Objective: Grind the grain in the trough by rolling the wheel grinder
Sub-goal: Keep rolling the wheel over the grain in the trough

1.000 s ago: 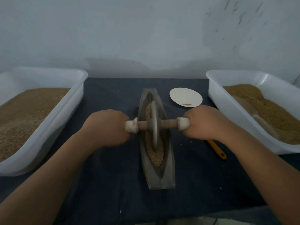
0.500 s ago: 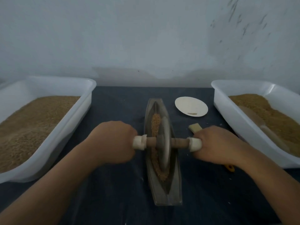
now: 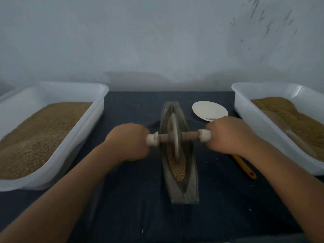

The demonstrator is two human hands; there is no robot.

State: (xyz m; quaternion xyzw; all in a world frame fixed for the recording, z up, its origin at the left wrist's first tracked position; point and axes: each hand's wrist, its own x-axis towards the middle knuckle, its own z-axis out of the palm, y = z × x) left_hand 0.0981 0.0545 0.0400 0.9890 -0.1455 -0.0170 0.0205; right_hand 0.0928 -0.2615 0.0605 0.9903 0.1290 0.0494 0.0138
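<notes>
Trough (image 3: 191,193) is laid lengthwise on cloth (image 3: 133,199); grain (image 3: 179,170) is heaped in it. Wheel (image 3: 174,137) is stood upright in the trough, about mid-length. Its axle ends are gripped in closed fists: left hand (image 3: 129,142) left of the trough, right hand (image 3: 226,135) right of it. Plate (image 3: 208,109) is noted right of the trough's far end.

The trough (image 3: 192,174) splits the dark cloth (image 3: 133,106) lengthwise. The wheel grinder (image 3: 175,137) bars it crosswise, gripped at either end.

- **Left lane, up to the left tub (image 3: 100,109):** open cloth beyond the left hand (image 3: 128,142).
- **Right lane, up to the right tub (image 3: 245,113):** a paper plate (image 3: 208,109) lies beyond the right hand (image 3: 226,135), and a yellow-handled tool (image 3: 244,166) lies on the near side.
</notes>
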